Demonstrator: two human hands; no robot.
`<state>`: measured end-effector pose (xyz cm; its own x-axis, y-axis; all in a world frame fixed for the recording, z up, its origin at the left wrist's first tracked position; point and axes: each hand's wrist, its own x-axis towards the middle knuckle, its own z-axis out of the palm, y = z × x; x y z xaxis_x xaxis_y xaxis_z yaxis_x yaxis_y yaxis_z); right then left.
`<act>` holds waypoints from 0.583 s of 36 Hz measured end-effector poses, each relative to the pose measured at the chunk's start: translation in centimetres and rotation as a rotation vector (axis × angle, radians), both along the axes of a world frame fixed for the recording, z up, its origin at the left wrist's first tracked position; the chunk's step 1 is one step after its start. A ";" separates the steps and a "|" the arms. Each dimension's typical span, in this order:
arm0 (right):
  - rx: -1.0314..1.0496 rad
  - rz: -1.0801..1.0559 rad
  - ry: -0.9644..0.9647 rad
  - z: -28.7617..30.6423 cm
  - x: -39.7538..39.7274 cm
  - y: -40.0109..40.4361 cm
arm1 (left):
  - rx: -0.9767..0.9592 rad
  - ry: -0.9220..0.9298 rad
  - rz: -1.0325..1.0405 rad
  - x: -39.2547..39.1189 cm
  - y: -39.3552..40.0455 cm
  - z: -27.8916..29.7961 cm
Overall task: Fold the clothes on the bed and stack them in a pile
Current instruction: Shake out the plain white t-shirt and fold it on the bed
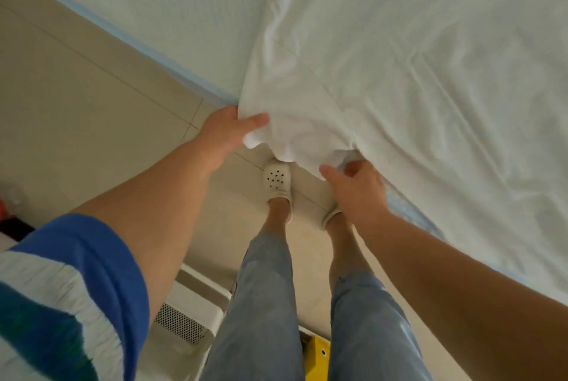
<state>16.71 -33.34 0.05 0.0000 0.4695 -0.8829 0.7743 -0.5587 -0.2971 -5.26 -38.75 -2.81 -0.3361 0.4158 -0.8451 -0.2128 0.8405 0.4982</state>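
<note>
A large white garment [353, 79] lies spread over the bed [159, 5], its near edge hanging past the mattress side. My left hand [229, 131] pinches the left corner of that edge, thumb on top of the cloth. My right hand [353, 190] grips the bunched right corner just off the bed's edge, fingers curled into the fabric. The stretch of cloth between both hands sags over my feet. Wrinkles run across the garment toward the upper right.
The mattress has a pale blue border [172, 73] running diagonally. Beige floor tiles [76, 97] lie to the left. My feet in white clogs [276, 180] stand against the bed. A white vented unit [184, 316] and a yellow object [316, 356] sit behind my legs.
</note>
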 end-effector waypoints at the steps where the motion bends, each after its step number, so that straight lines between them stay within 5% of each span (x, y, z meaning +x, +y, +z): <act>1: -0.062 -0.199 0.040 -0.3 -0.6 -0.2 | -0.002 0.014 0.007 0.1 -0.2 -0.1; 3: -0.064 -0.446 0.100 -0.9 -1.5 -0.8 | -0.012 0.081 0.021 0.1 -0.6 -0.2; 6: -0.011 -0.518 0.132 -1.6 -2.3 -1.8 | -0.006 0.196 0.047 -0.5 -1.2 0.0; 10: -0.188 -0.675 0.187 -2.1 -2.5 -3.0 | -0.037 0.340 -0.076 -1.5 -1.8 0.4; 17: -0.139 -0.436 0.037 -2.0 0.8 -2.8 | -0.307 0.473 -0.361 -1.6 -2.4 0.6; 21: -0.112 -0.377 -0.011 -0.2 5.0 -2.3 | -0.170 0.581 -0.470 0.3 -0.7 3.0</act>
<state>21.69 -35.67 -0.10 0.1642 0.3354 -0.9276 0.5114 -0.8331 -0.2107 -4.94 -39.47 0.20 -0.5660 0.5048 -0.6517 0.4424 0.8531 0.2766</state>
